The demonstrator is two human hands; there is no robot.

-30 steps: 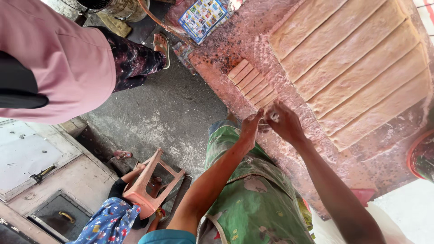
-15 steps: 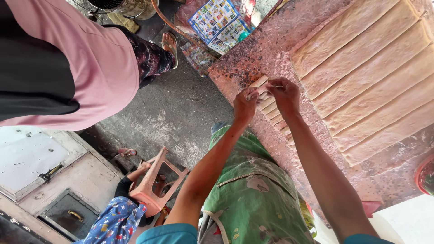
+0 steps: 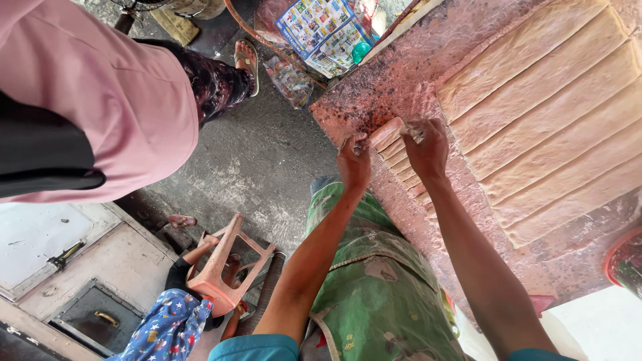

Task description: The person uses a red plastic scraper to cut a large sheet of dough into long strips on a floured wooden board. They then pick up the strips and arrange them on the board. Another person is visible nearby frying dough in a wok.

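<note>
Dough strip [image 3: 388, 134] between both hands' fingers [image 3: 361, 142]

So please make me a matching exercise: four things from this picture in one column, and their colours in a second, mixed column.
Things:
1. plastic stool
2. apron
3. other person's shirt
4. long dough strips

Colours:
a. pale beige
b. pink
c. green, stained
d. salmon orange

Pairs: 1-d, 2-c, 3-b, 4-a
</note>
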